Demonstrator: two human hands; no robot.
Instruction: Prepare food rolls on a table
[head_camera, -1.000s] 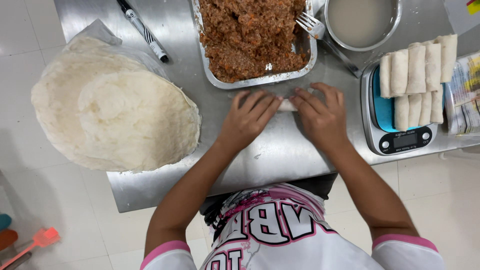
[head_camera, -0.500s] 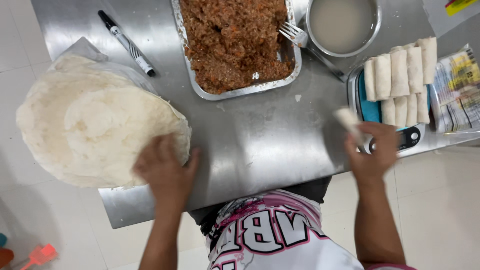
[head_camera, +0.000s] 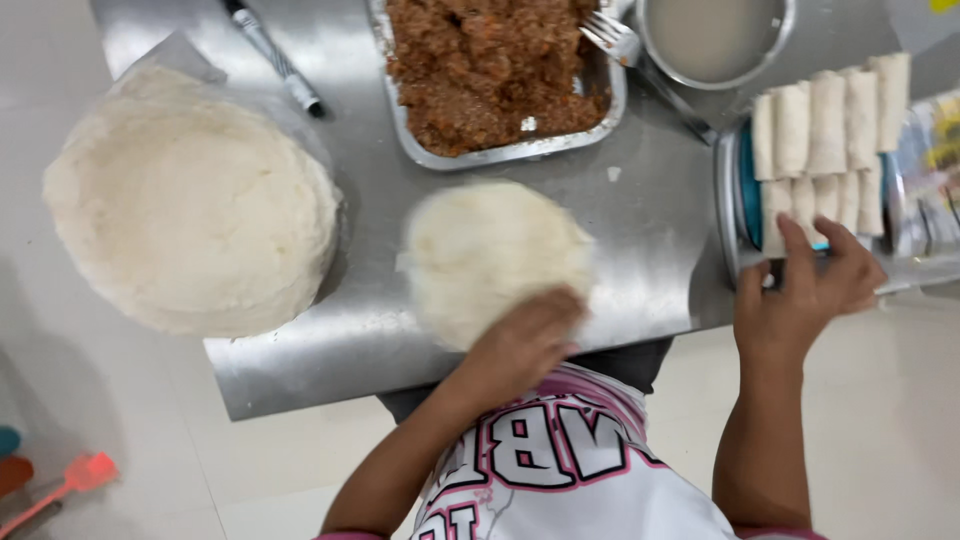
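A steel table (head_camera: 640, 230) carries a wrapper stack (head_camera: 190, 210), one blurred round wrapper (head_camera: 490, 250), a filling tray (head_camera: 500, 75), a bowl (head_camera: 715, 40), a pen (head_camera: 272, 55) and probably a scale (head_camera: 740, 200).

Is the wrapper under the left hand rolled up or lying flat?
Flat: the round wrapper lies spread on the steel table, the left hand on its near edge, no filling on it.

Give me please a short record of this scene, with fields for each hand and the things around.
left hand: on the near edge of a single round wrapper, blurred
right hand: at the rolls on the scale; grip not clear
wrapper stack: left on the table
filling tray: far side, fork in it
bowl: pale liquid
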